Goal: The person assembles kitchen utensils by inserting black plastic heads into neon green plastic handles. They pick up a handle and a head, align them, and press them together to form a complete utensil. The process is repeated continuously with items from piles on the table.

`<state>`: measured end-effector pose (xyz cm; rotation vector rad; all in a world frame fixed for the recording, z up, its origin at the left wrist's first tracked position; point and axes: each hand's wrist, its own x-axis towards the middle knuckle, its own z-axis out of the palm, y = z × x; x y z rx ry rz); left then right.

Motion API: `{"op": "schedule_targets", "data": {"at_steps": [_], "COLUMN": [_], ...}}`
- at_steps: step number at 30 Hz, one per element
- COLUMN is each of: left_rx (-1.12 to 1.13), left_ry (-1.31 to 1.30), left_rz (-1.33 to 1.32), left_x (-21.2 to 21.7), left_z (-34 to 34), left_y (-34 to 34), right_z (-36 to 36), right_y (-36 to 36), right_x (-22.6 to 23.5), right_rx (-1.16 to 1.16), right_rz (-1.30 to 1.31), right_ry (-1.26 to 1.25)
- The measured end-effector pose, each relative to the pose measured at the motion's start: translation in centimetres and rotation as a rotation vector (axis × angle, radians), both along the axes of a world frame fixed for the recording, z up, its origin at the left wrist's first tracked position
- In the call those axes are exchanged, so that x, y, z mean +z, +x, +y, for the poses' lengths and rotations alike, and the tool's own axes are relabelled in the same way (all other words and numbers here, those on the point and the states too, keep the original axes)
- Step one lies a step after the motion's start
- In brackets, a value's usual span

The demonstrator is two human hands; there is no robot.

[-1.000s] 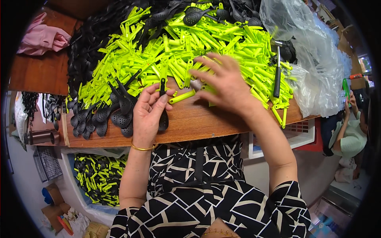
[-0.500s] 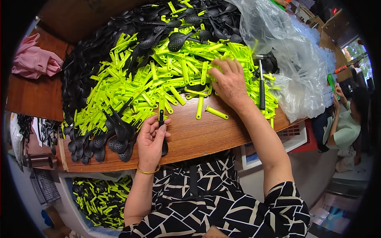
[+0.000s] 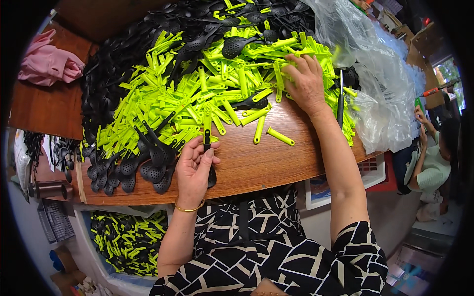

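Note:
My left hand (image 3: 194,170) is closed around a black slotted spoon (image 3: 209,163), its handle pointing up and its bowl peeking out below my fingers, near the front edge of the wooden table (image 3: 276,158). My right hand (image 3: 307,84) reaches far across, palm down, fingers spread into the big heap of lime-green plastic handles (image 3: 207,93). Whether it grips a handle is hidden under the palm. A row of black slotted spoons (image 3: 133,167) lies just left of my left hand. Two loose green handles (image 3: 269,133) rest on bare wood between my hands.
More black spoons (image 3: 118,64) pile at the back left. A clear plastic bag (image 3: 380,84) bulges at the right. A pink cloth (image 3: 47,64) lies far left. Below the table stands a bin of green and black parts (image 3: 123,239). Another person (image 3: 434,158) sits at right.
My right hand has stretched farther back and right into the green heap. My left hand has stayed near the table's front edge, still holding the black spoon.

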<state>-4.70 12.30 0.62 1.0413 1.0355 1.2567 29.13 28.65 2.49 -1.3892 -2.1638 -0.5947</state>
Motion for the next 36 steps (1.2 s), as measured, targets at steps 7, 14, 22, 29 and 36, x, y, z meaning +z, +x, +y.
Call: {"op": "schedule_targets", "data": {"at_steps": [7, 14, 22, 29, 36], "left_rx": [-0.118, -0.162, -0.079, -0.134, -0.163], "left_ry": [-0.02, -0.102, -0.162, -0.181, -0.288], "left_rz": [0.036, -0.087, -0.227, -0.25, -0.145], "left_x": [1.4, 2.8, 2.0, 1.4, 2.6], "left_z": [-0.4, -0.4, -1.0, -0.4, -0.7], "left_y": [-0.2, -0.4, -2.2, -1.8, -1.7], "right_z": [-5.1, -2.6, -1.6, -3.4, -3.9], "right_y": [-3.7, -12.1, -6.3, -1.2, -4.1], "right_x": [4.7, 2.4, 2.1, 1.2, 2.8], "right_rx": [-0.088, 0.358, 0.13, 0.02, 0.106], "right_rz": [-0.051, 0.11, -0.015, 0.063, 0.287], "right_ry": [-0.164, -0.179, -0.161, -0.131, -0.098]}}
